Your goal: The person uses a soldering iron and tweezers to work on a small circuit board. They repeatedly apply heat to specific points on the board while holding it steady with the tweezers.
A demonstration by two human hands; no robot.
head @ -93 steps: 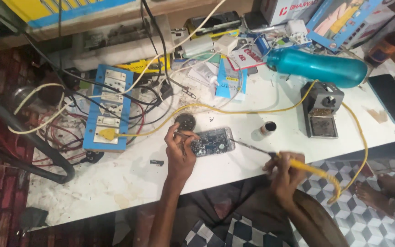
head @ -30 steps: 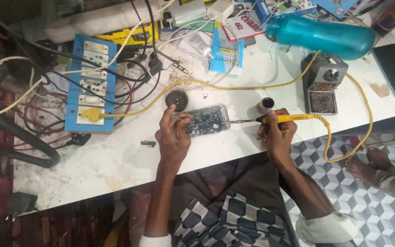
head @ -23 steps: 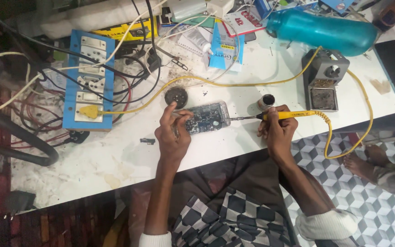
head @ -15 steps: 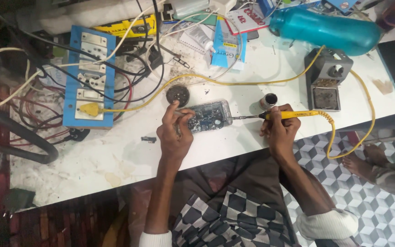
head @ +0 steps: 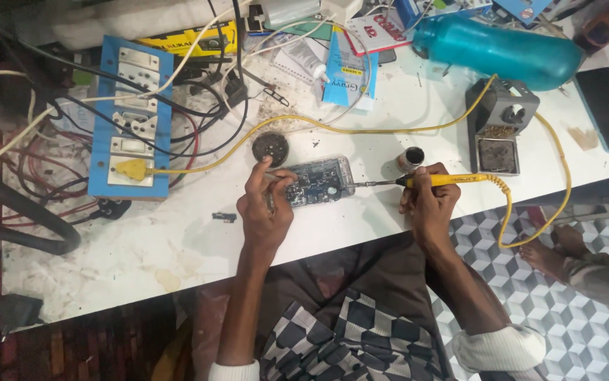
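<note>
Left hand (head: 265, 208) fingers pinch the clear-cased circuit board (head: 316, 181). Right hand (head: 428, 201) is closed around the yellow soldering iron (head: 437, 180), tip at the board's right edge. A slip could scorch the case or burn left fingertips.

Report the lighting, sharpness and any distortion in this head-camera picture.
Head view: even, soft light on the white table, only faint shadows; left hand, circuit board and soldering iron in the right hand are sharp; left edge goes dark; wide lens bends the table edge.
</note>
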